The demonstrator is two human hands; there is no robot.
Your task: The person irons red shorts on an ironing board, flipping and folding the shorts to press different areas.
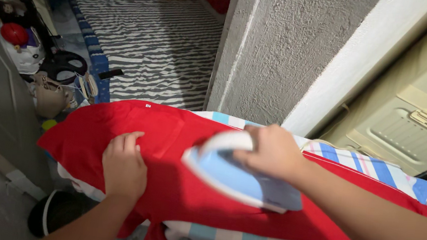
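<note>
The fingers of the right hand (274, 151) are curled tight around the white handle of a pale blue clothes iron (242, 174), the knuckles turned up toward the camera and the thumb hidden beneath. The iron is blurred; it rests sole down on a red garment (173, 190), its narrow end pointing left toward the other hand. From the wrist the right forearm runs down and to the right, out at the lower right corner of the view, crossing above the garment. The left hand (123, 166) lies flat, palm down, on the red cloth just left of the iron, its fingers stretched forward and held close together with nothing gripped in them; it presses the fabric and does not touch the iron. Its forearm comes in from the bottom edge, slanting up to the right. The garment is spread across an ironing surface under a cover striped in blue, white and pink (379, 171), which shows beyond the cloth at the right and below it near the bottom edge. Behind the surface stands a rough grey plastered wall corner (280, 52). Further back, a black and white striped mattress (152, 43) lies on the floor, with bags and small clutter (50, 91) along its left side.
</note>
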